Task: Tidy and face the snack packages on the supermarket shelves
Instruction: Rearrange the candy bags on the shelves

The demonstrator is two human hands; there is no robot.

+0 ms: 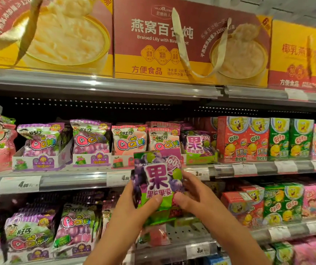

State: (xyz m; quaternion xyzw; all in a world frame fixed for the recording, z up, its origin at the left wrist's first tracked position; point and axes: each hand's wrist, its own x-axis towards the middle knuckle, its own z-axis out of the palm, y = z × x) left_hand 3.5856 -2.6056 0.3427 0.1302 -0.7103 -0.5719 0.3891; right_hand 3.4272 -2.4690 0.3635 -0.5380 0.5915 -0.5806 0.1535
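A purple and green grape gummy packet [158, 180] is held upright in front of the middle shelf, its face toward me. My left hand [134, 203] grips its lower left side, thumb across the front. My right hand [193, 196] holds its right edge, thumb on the lower front, fingers behind. A matching packet [198, 145] stands in a tray on the middle shelf just behind and right. QQ gummy bags [91, 139] fill trays to the left.
Cartoon snack boxes [242, 138] in red and green line the right of the middle and lower shelves. Large red and yellow gift boxes [172, 41] sit on the top shelf. Price tags [19, 184] run along the shelf rails. A bare perforated patch [189, 230] shows on the lower shelf.
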